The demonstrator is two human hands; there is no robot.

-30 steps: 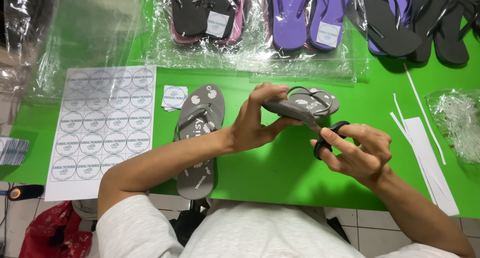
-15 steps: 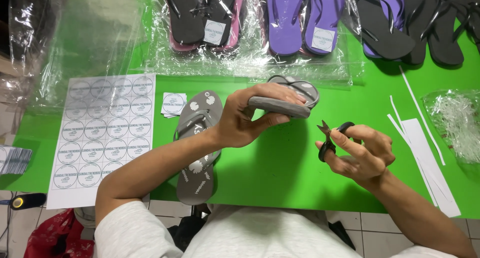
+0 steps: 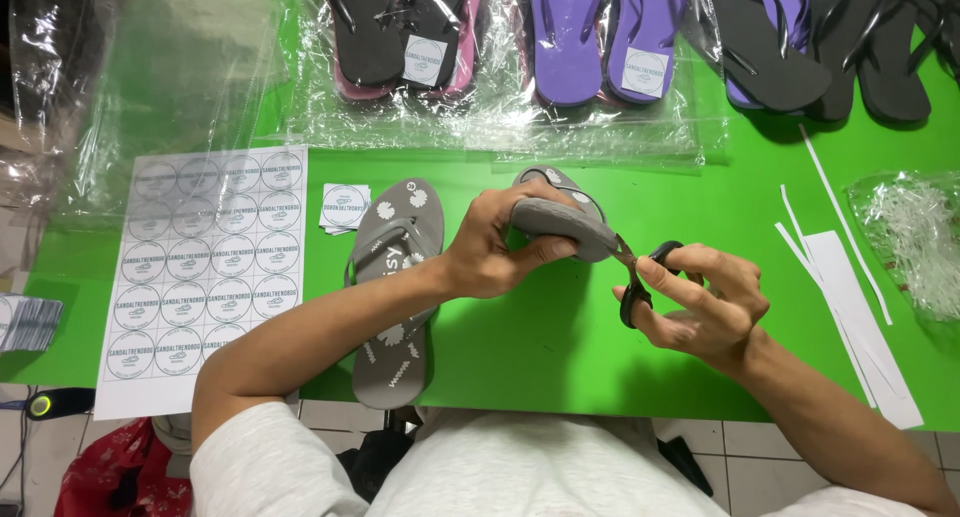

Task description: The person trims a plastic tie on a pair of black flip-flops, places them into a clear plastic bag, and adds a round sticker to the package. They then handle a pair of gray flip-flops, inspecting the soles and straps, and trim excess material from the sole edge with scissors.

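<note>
the left hand (image 3: 495, 247) is closed round a grey sandal (image 3: 560, 222), lifted off the table and held on edge, fingers curled over the sole and thumb beneath. the right hand (image 3: 705, 302) holds small black scissors (image 3: 640, 277), fingers through the loops, blades only slightly parted, tips touching the sandal's right end.

half a second ago the scissors hung well apart from the sandal, lower and to the right; a second ago they sat under its edge. now the hands have come together again and the sandal has tipped so its end meets the blades. this reads as a trimming pass at the sandal's edge being resumed, though what is being snipped is too small to tell.

just left of the left wrist the matching grey sandal (image 3: 395, 297) lies flat on the green table (image 3: 560, 347), strap up. a small cut label (image 3: 345, 207) lies by its far end, and further left a white sheet of round stickers (image 3: 195, 267). to the right lie white paper strips (image 3: 850, 297) and a crumpled clear bag (image 3: 915, 237). along the far edge, bagged pairs of black and pink sandals (image 3: 405, 32), purple sandals (image 3: 600, 37), and loose black ones (image 3: 870, 47).
</note>
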